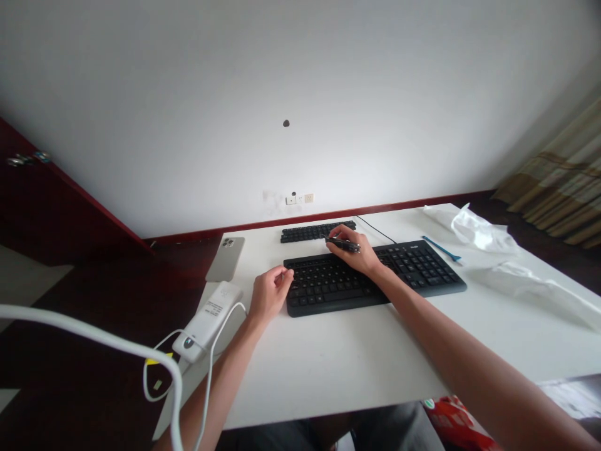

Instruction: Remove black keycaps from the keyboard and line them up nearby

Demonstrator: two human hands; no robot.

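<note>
**Black keyboard (328, 289) under both hands, lettering too small to read**

Keyboard lies flat mid-worktop (300, 369). Light mark at its top right edge looks like a brand; can't resolve it. Key legends blurred too.

Right hand (357, 252): fingers closed round a black pen-like tool (344, 243), over the keyboard's back edge. Left hand (270, 291): fingers curled, thumb near index, at the keyboard's left end; can't tell if it's pinching anything.

Behind the keyboard: black strip of keys (318, 232). Left side: white power bank (211, 316) with several lines of grey print, illegible, plus a logo above; grey phone (226, 259) just beyond. Right side: blue tool (441, 248) just beside the keyboard, clear plastic bag (486, 230) further right.
</note>
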